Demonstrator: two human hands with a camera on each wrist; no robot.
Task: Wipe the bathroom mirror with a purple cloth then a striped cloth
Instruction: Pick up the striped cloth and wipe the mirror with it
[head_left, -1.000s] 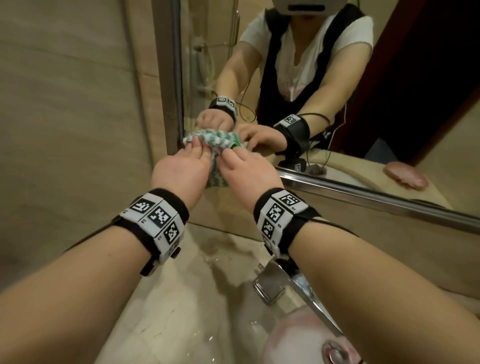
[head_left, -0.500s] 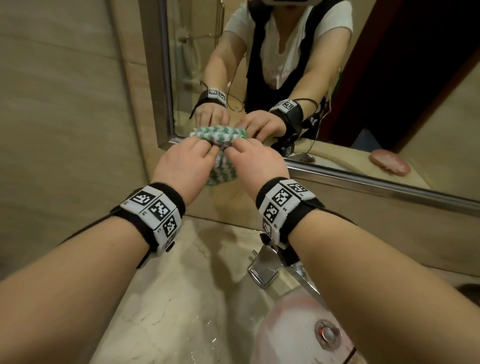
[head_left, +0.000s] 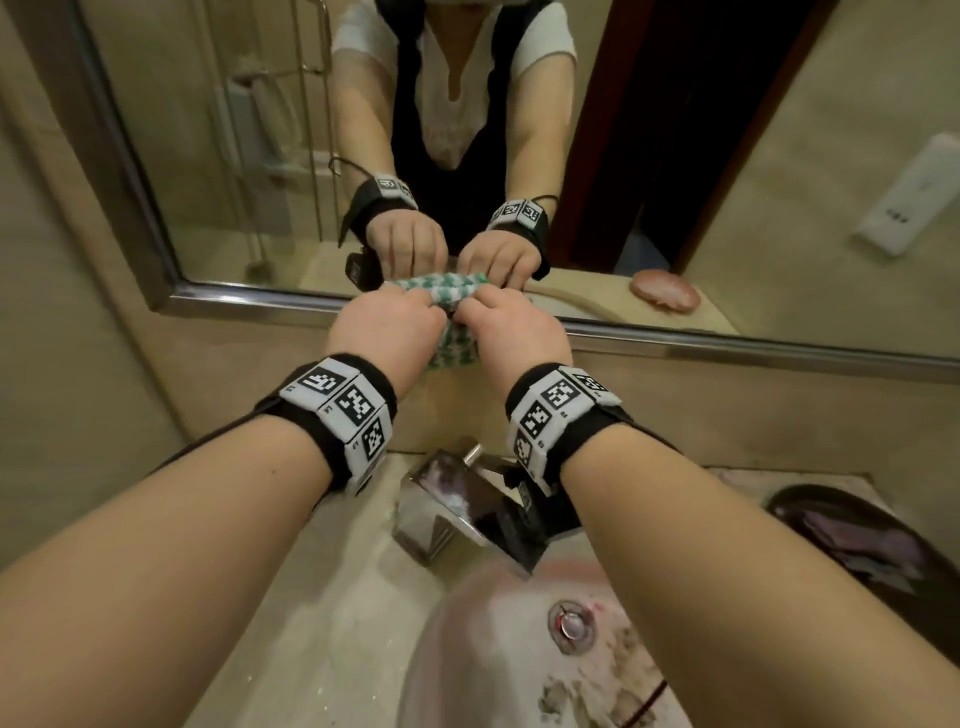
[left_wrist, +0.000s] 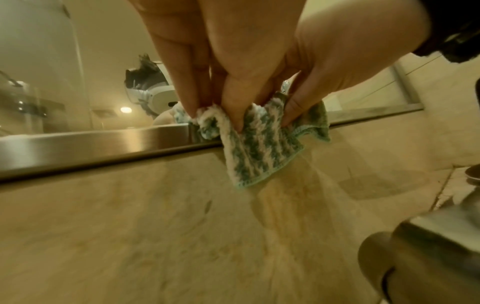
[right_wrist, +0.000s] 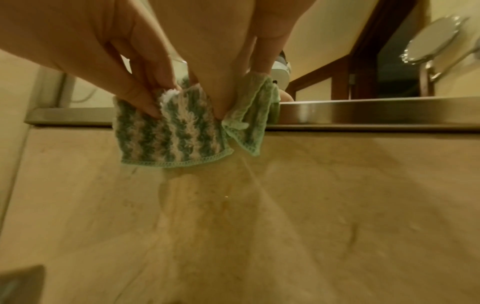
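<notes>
We judge ourselves in the second stage; our left hand and right hand both pinch the striped cloth at the mirror's bottom edge; the purple cloth lies aside in a dark dish; most glass looks unwiped.
</notes>
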